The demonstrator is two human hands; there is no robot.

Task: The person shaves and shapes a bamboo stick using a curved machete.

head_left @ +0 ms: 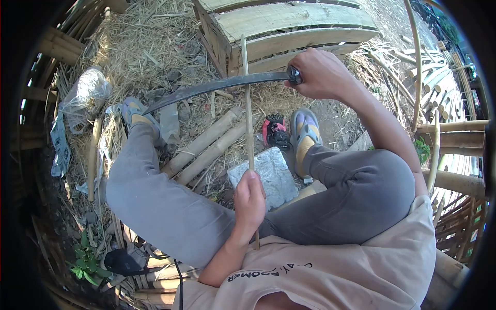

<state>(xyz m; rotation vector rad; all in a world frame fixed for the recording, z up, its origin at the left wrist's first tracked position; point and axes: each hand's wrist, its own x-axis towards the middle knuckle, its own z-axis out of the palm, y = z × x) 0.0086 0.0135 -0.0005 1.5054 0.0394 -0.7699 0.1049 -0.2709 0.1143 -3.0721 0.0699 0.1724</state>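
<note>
My left hand is wrapped around the lower part of a thin bamboo strip, thumb on top. The strip points away from me, from my shirt up toward a wooden crate. In my right hand is the dark handle of a machete, fingers closed around it. Its long curved blade reaches left across the strip near the strip's upper part, with the tip near my left foot. Whether the edge bites into the strip, I cannot tell. Below the strip, between my legs, lies a pale stone block.
A slatted wooden crate stands ahead. Two bamboo poles lie on the straw-covered ground beside a black and pink item. A plastic bag is at left. Cut bamboo is piled at right, near a bamboo frame.
</note>
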